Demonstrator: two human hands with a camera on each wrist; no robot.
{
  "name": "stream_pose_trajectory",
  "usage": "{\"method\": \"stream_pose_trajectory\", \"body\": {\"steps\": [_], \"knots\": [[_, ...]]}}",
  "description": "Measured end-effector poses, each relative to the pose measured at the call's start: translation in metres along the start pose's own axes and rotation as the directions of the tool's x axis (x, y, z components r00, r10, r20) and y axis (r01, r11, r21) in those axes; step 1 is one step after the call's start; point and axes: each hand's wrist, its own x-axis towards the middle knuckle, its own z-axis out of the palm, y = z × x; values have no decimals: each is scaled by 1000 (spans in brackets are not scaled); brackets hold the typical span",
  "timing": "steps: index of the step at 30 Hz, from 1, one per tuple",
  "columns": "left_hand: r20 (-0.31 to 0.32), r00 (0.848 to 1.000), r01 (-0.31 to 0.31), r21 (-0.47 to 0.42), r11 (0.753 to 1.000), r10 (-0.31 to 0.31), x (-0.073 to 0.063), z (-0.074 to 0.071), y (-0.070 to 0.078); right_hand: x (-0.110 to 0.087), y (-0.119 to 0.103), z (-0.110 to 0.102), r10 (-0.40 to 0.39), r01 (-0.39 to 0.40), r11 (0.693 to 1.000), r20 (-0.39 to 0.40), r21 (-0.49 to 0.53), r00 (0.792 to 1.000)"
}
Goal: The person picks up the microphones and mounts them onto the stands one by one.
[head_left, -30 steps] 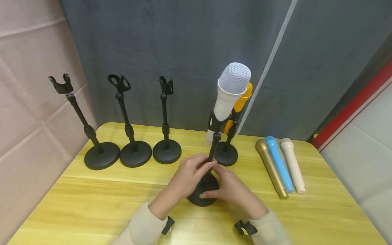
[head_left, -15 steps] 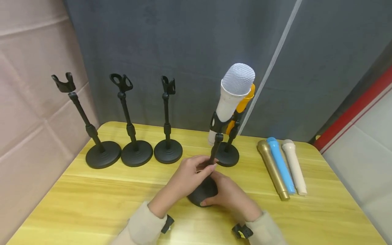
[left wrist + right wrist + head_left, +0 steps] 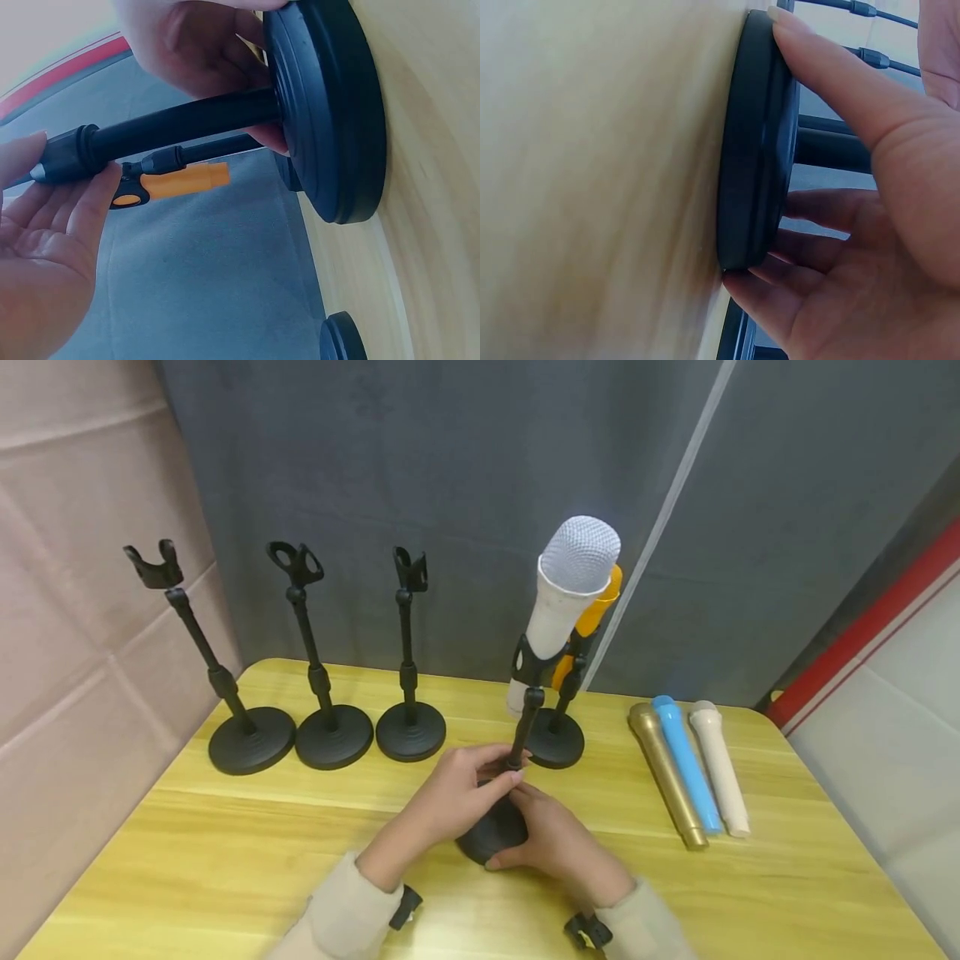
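Observation:
A white microphone point(image 3: 558, 610) with a silver mesh head sits tilted in the clip of a black desktop stand point(image 3: 491, 833). My left hand point(image 3: 459, 793) pinches the stand's pole between thumb and fingers, at the collar point(image 3: 71, 154) seen in the left wrist view. Lower down, my right hand point(image 3: 562, 843) holds the round base point(image 3: 754, 150), thumb on one side of its edge and fingers spread along the other. Close behind stands another black stand point(image 3: 557, 743) bearing an orange microphone point(image 3: 596, 610), partly hidden by the white one.
Three black stands with bare clips, a left one point(image 3: 251, 742), a middle one point(image 3: 333, 737) and a right one point(image 3: 410, 732), line the table's back left. Gold point(image 3: 667, 777), blue point(image 3: 686, 764) and cream point(image 3: 720, 768) microphones lie at right. A dark curtain point(image 3: 337, 460) hangs behind.
My right hand has lowered slightly, its thumb moving from the top of the base to its near edge. The left hand keeps hold of the pole.

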Motion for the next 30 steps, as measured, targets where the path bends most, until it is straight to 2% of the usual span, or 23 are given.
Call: {"method": "stream_pose_trajectory", "body": {"steps": [20, 30], "knots": [[-36, 999, 0, 61, 998, 2, 1, 0, 1, 1, -4, -2, -13, 12, 1000, -8, -20, 1000], [-48, 999, -2, 32, 999, 4, -2, 3, 0, -3, -4, -1, 1, -1, 1000, -5, -13, 1000]]}}
